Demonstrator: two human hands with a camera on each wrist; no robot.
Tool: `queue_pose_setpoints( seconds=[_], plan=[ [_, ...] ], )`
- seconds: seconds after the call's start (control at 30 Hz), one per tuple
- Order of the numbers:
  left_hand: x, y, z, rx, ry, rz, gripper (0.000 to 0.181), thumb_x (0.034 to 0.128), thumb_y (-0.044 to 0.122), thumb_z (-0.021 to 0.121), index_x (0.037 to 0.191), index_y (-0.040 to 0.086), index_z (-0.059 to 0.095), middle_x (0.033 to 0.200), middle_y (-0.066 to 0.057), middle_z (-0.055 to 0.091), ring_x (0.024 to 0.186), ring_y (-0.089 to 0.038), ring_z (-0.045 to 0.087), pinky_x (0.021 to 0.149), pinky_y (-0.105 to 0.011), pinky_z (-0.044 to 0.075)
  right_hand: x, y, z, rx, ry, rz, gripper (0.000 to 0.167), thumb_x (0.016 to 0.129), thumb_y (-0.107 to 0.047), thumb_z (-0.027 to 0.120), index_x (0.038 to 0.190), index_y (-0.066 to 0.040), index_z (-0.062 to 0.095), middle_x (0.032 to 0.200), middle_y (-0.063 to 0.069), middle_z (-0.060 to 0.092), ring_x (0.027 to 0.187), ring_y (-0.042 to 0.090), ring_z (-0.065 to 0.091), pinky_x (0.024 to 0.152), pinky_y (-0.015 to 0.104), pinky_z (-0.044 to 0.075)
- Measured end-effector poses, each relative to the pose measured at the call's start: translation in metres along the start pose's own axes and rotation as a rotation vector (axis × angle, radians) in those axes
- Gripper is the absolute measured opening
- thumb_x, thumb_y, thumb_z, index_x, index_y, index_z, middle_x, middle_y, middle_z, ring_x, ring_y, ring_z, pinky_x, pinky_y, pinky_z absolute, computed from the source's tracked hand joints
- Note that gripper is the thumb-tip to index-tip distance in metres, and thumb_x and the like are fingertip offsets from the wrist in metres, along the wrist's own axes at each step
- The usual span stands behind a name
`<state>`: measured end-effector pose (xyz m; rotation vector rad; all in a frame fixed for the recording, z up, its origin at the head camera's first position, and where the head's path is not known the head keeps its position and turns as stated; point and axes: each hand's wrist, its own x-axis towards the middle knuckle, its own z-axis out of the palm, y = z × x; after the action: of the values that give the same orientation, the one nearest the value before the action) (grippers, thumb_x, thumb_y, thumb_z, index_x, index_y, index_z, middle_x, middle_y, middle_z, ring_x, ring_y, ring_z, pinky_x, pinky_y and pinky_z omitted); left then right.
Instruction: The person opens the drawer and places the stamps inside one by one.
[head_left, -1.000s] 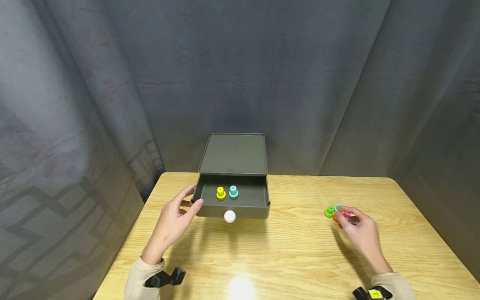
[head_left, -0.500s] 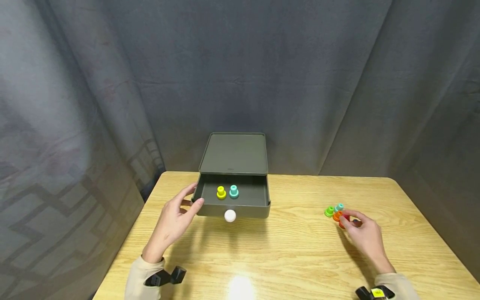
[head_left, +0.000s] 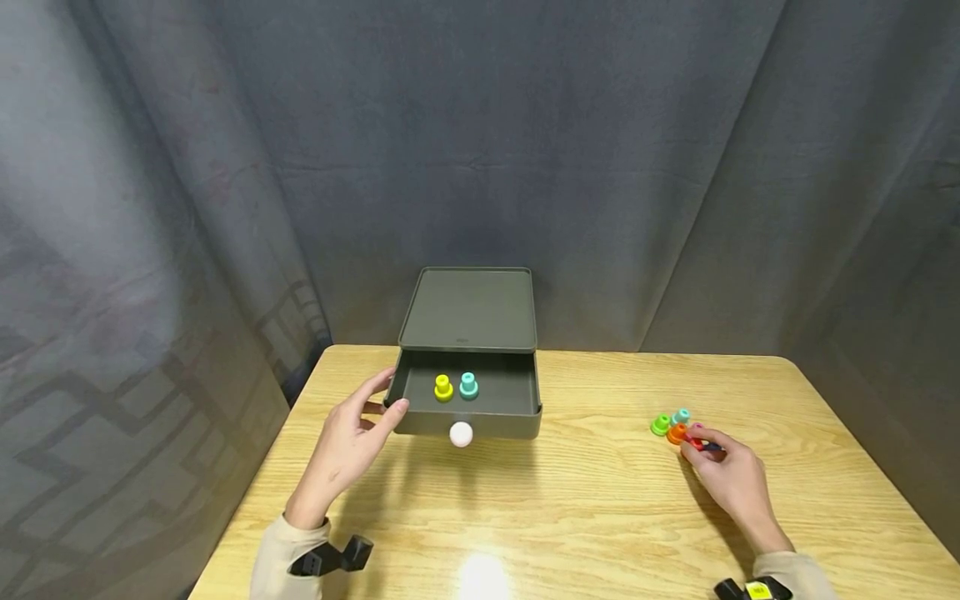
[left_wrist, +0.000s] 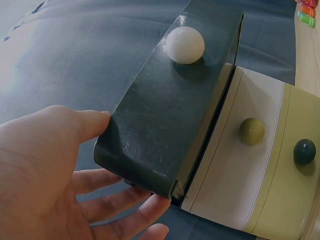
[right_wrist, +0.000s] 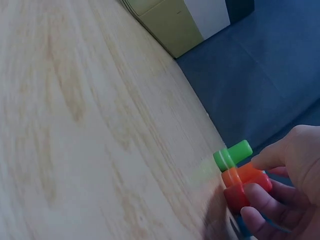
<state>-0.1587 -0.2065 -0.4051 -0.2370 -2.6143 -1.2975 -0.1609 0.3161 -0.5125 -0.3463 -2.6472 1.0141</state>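
Note:
My left hand [head_left: 341, 454] grips the left front corner of a dark drawer [head_left: 498, 423], pulled out of its cabinet. In the left wrist view the thumb of my left hand [left_wrist: 75, 165] lies on the drawer front [left_wrist: 145, 115], with fingers along its side. A yellow peg [head_left: 443, 388] and a teal peg [head_left: 468, 386] stand inside. At the right, my right hand [head_left: 731, 479] pinches a red peg [head_left: 693, 443]. Beside it are orange [head_left: 677, 433], green [head_left: 661, 425] and teal [head_left: 681, 417] pegs, with pink and dark blue pieces partly hidden by the fingers.
The dark cabinet top [head_left: 472, 308] stands at the table's back edge, before a grey curtain [head_left: 480, 150]. A white round knob [head_left: 461, 434] juts from the drawer front. Lower drawers [left_wrist: 240, 145] in beige and olive show in the left wrist view.
My right hand has shifted a little right and toward the table's front, uncovering the orange and teal pegs, and its fingers have come onto the red one. The left hand stays put.

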Motion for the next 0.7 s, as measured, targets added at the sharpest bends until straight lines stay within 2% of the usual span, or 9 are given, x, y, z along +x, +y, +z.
queue_pose_setpoints(
  seconds=[0.2, 0.47, 0.7],
  plan=[
    [0.0001, 0.0004, -0.0003, 0.007, 0.005, 0.005, 0.056, 0.1052, 0.034, 0.069, 0.157, 0.018, 0.054, 0.149, -0.015, 0.064, 0.108, -0.025, 0.071, 0.085, -0.030, 0.058, -0.0008, 0.0014, -0.0009, -0.008, 0.004, -0.002, 0.031, 0.095, -0.020, 0.077, 0.119, -0.001, 0.079, 0.122, 0.027, 0.075, 0.073, -0.019, 0.049, 0.064, 0.009, 0.042],
    [-0.0007, 0.0000, 0.0012, 0.004, 0.003, 0.000, 0.057, 0.1050, 0.034, 0.070, 0.157, 0.017, 0.054, 0.149, -0.015, 0.064, 0.108, -0.026, 0.072, 0.085, -0.031, 0.058, -0.0028, 0.0037, -0.0001, 0.000, 0.040, -0.023, 0.026, 0.093, -0.017, 0.080, 0.112, -0.001, 0.081, 0.089, 0.014, 0.081, 0.068, -0.016, 0.052, 0.063, 0.013, 0.040],
    [-0.0003, 0.0009, 0.0009, 0.006, 0.002, 0.001, 0.057, 0.1054, 0.034, 0.069, 0.157, 0.017, 0.053, 0.150, -0.015, 0.063, 0.109, -0.026, 0.072, 0.085, -0.030, 0.058, -0.0033, 0.0020, -0.0004, -0.011, 0.042, -0.026, 0.025, 0.093, -0.015, 0.080, 0.113, 0.000, 0.081, 0.097, 0.019, 0.081, 0.070, -0.015, 0.051, 0.061, 0.015, 0.041]
  ],
)
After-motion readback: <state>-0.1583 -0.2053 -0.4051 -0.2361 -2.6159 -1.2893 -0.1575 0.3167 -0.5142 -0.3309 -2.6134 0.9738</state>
